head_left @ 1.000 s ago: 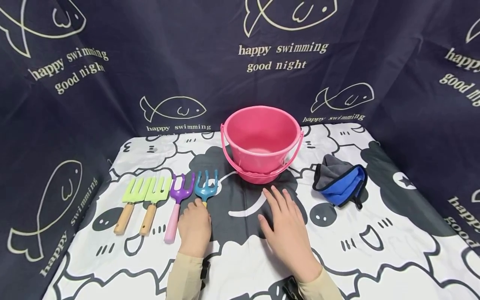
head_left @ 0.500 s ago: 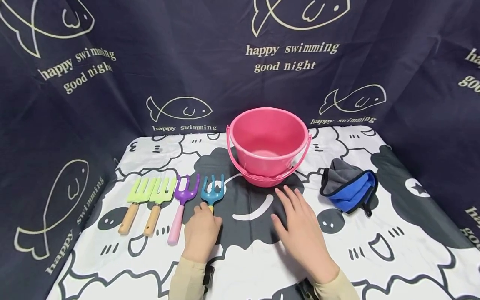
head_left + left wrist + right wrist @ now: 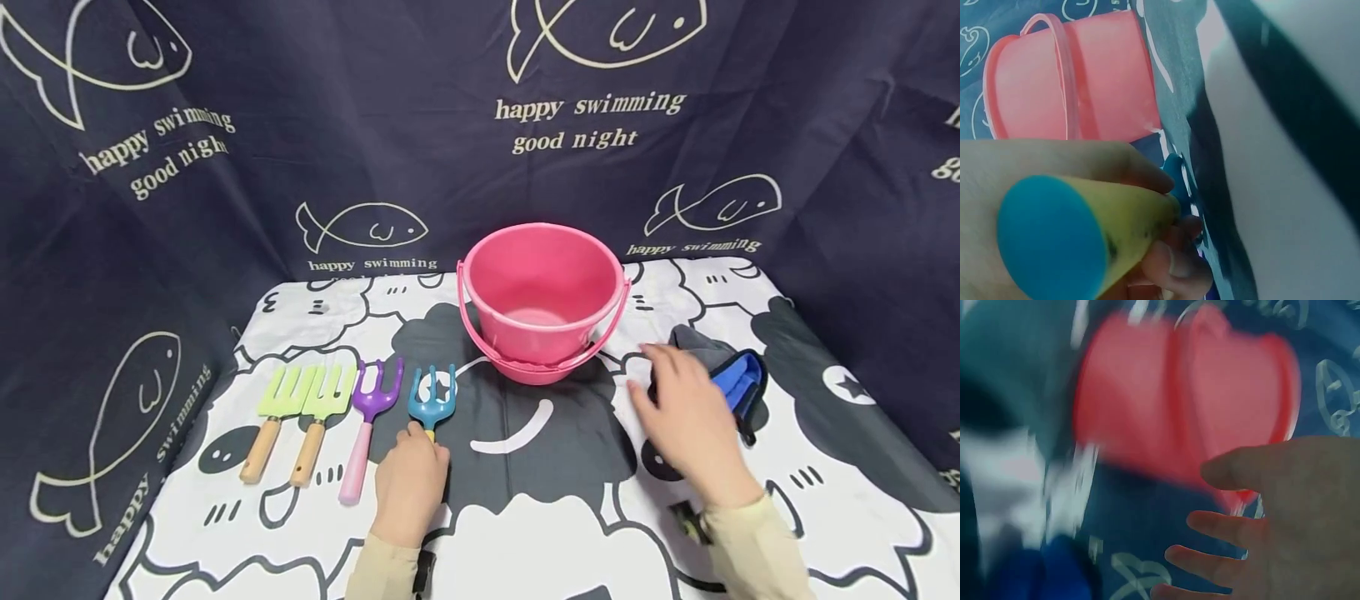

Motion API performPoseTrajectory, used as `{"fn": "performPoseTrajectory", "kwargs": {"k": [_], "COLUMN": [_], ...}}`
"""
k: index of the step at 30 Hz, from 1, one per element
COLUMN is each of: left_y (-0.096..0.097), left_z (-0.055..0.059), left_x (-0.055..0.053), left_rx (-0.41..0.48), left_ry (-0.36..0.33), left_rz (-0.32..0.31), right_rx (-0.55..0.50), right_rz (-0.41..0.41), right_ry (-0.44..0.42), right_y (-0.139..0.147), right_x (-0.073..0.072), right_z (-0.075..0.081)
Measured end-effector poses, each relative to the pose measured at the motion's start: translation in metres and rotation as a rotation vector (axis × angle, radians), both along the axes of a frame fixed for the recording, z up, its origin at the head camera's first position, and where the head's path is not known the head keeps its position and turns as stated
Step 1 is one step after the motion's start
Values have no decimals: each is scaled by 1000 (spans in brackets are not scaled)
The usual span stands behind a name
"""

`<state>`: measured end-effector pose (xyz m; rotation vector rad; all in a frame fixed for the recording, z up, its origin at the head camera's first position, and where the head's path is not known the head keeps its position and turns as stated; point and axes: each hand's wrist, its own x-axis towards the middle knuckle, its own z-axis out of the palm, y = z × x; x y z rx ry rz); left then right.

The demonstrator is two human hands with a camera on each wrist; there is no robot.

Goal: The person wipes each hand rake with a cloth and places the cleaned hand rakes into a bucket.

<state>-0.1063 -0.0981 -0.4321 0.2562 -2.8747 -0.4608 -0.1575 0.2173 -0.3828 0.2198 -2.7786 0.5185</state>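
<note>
My left hand (image 3: 411, 487) grips a small garden hand fork (image 3: 432, 408) with blue tines. In the left wrist view, my thumb and fingers wrap its yellow handle (image 3: 1125, 219), whose blue butt end faces the camera. My right hand (image 3: 686, 417) reaches over a folded grey and blue cloth (image 3: 741, 379) with black edging and hides part of it. The right wrist view has its fingers spread and holding nothing, with the blue of the cloth (image 3: 1054, 575) blurred at the lower left. A pink bucket (image 3: 525, 342) stands upright at the back centre, its handle hanging in front.
Left of my left hand lie a purple hand fork (image 3: 375, 400) with a pink handle and two green forks, one (image 3: 330, 400) beside the other (image 3: 285, 400), both wooden-handled. A sheep-print cloth (image 3: 525, 550) covers the table. Dark fish-print curtains (image 3: 465, 167) enclose the back and sides.
My right hand has moved right, from in front of the bucket to over the folded cloth. The left hand stays on the blue fork. The head view has shifted slightly.
</note>
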Motion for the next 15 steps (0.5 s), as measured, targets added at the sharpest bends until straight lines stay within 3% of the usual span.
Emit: {"fn": "performPoseTrajectory", "kwargs": {"k": [3,6,9,12,15], "left_y": [0,3,4,3,1], "left_z": [-5,-10,-10,-6,-5], "left_x": [2,8,8,2,-3], "left_rx": [-11,-9,-7,-6,4], "left_ry": [-48,-103,-109,-71,-83], "left_rz": [1,-3,-16,-20,-21], "right_rx": [49,73,64,49,25], "right_rz": [-72,-159,-229,-235,-192], "right_ry": [-21,-77,-186,-268,-307], "right_y": [30,58,82,97,102], "right_x": [-17,-21,-23,-30,-31], "right_z": [-3,-11,-18,-23,-33]}}
